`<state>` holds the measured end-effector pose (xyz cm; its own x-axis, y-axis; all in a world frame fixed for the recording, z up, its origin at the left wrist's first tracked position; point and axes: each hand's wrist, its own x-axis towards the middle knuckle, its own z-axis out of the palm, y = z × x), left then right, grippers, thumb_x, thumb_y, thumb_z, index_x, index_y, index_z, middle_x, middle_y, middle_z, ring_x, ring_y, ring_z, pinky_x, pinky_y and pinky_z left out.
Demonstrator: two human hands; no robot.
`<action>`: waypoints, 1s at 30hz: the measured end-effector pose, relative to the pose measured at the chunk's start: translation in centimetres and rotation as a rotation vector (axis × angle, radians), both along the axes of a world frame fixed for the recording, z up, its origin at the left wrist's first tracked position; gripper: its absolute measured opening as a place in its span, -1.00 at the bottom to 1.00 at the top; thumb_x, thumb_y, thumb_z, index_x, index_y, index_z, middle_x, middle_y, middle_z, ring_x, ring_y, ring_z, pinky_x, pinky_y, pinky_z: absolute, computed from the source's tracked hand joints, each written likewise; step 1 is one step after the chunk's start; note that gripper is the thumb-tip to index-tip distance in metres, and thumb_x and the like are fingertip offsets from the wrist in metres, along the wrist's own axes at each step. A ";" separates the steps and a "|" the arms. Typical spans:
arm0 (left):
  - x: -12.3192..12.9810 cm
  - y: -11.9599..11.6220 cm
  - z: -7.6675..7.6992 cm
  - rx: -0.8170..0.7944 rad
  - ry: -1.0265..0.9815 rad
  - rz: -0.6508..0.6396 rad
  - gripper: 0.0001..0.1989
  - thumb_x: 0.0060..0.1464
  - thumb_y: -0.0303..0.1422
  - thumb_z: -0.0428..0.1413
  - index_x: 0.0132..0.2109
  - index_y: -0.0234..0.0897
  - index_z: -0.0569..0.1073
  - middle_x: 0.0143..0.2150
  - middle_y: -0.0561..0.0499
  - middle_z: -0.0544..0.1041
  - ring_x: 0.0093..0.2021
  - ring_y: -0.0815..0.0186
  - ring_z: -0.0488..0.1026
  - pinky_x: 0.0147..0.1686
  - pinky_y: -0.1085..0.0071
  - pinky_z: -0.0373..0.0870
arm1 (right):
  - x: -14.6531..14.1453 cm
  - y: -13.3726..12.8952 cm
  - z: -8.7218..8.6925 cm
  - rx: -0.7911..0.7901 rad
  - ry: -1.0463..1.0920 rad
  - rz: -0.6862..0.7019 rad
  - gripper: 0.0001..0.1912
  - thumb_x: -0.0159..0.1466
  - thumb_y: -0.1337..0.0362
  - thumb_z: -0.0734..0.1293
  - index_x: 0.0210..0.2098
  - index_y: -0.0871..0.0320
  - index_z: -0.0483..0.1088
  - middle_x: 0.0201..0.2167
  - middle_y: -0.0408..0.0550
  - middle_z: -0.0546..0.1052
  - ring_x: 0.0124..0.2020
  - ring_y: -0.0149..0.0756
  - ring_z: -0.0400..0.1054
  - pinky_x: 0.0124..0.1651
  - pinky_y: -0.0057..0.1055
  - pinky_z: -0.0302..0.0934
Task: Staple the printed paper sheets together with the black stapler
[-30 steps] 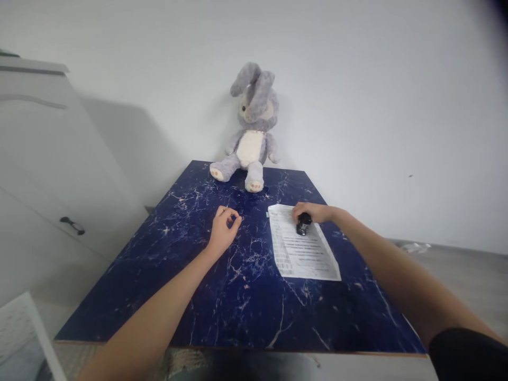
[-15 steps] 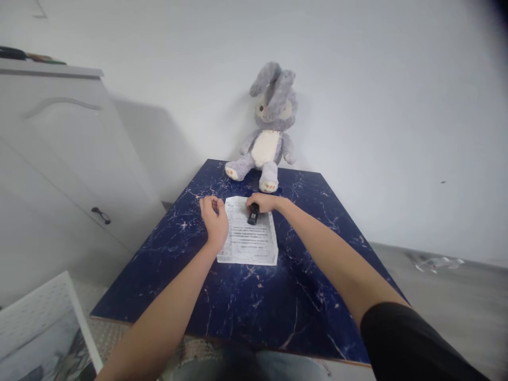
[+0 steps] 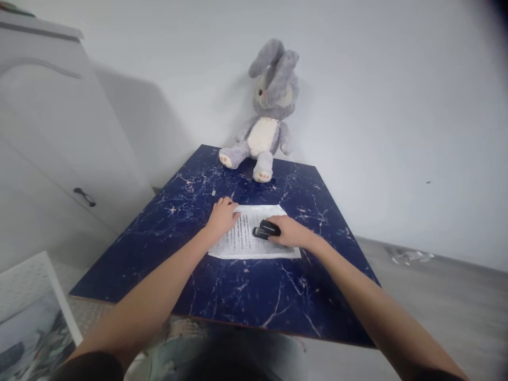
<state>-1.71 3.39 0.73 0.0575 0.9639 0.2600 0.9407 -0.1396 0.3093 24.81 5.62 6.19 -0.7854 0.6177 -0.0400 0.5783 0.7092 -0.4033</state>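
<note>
A black stapler [image 3: 266, 228] is in my right hand [image 3: 289, 231], its narrow end pointing left. It is low over a sheet of printed paper [image 3: 246, 248] on the dark blue table; whether it touches the paper I cannot tell. My left hand [image 3: 223, 214] lies on the paper's upper left edge, fingers stretched forward and thumb apart. The lines of print run up and down from my side, and the right part of the sheet is partly covered by my right hand.
A grey plush rabbit [image 3: 264, 135] sits at the back of the marbled blue table [image 3: 246, 291], against the wall. A small pale scrap [image 3: 213, 193] lies beyond my left hand. On the left stand a white cabinet [image 3: 43, 137] and a white-framed panel [image 3: 51, 280]. Clear plastic [image 3: 410, 257] lies on the floor at right.
The paper has turned about a quarter turn. My right hand has moved right and nearer with the stapler, which now points left. My left hand has shifted onto the sheet, and the view has tilted.
</note>
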 end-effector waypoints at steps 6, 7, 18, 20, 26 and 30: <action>2.4 -0.8 0.1 -0.006 0.020 -0.298 -0.71 0.31 -0.36 0.11 0.14 -0.23 0.51 0.17 -0.13 0.46 0.16 0.07 0.38 0.16 0.10 0.30 | 1.0 -5.9 0.0 -0.082 0.114 0.079 -0.88 0.23 0.34 0.41 -0.25 0.13 0.39 -0.27 -0.06 0.52 -0.25 -0.24 0.38 -0.16 -0.35 0.20; 2.7 -0.9 0.2 -0.018 0.022 -0.328 -0.74 0.32 -0.37 0.11 0.11 -0.23 0.51 0.16 -0.13 0.47 0.15 0.08 0.39 0.13 0.12 0.32 | 1.2 -6.1 -0.1 -0.085 0.137 0.079 -0.86 0.23 0.35 0.40 -0.21 0.13 0.39 -0.25 -0.05 0.52 -0.24 -0.23 0.39 -0.14 -0.34 0.20; 3.0 -0.7 0.8 -0.088 -0.114 -0.319 -0.86 0.36 -0.46 0.01 -0.01 -0.21 0.42 -0.13 -0.05 0.55 -0.11 0.16 0.47 -0.08 0.24 0.37 | 8.1 -3.2 1.5 0.258 0.119 -0.589 -0.91 0.21 0.31 0.34 -0.26 0.11 0.37 -0.30 0.00 0.53 -0.30 -0.14 0.39 -0.28 -0.31 0.12; 2.9 -0.6 0.9 -0.092 -0.132 -0.296 -0.85 0.37 -0.43 0.00 0.01 -0.20 0.42 -0.13 -0.06 0.55 -0.13 0.17 0.49 -0.09 0.23 0.39 | 8.7 -2.9 1.6 0.244 0.020 -0.655 -0.93 0.19 0.31 0.33 -0.31 0.10 0.36 -0.31 -0.01 0.54 -0.33 -0.14 0.38 -0.31 -0.32 0.09; 2.2 -0.1 0.8 -0.090 -0.161 -0.226 -0.84 0.38 -0.40 -0.01 0.01 -0.17 0.44 -0.11 -0.06 0.57 -0.12 0.16 0.53 -0.09 0.23 0.41 | 8.5 -2.8 1.0 0.107 -0.068 -0.561 -0.93 0.16 0.36 0.35 -0.34 0.09 0.39 -0.30 -0.06 0.56 -0.30 -0.16 0.40 -0.25 -0.31 0.14; 1.8 0.1 0.8 -0.108 -0.144 -0.203 -0.83 0.37 -0.39 0.00 0.02 -0.17 0.46 -0.09 -0.06 0.57 -0.11 0.16 0.53 -0.07 0.23 0.41 | 8.5 -2.7 0.6 0.071 -0.063 -0.519 -0.89 0.16 0.37 0.37 -0.29 0.09 0.44 -0.29 -0.06 0.57 -0.26 -0.13 0.42 -0.17 -0.28 0.19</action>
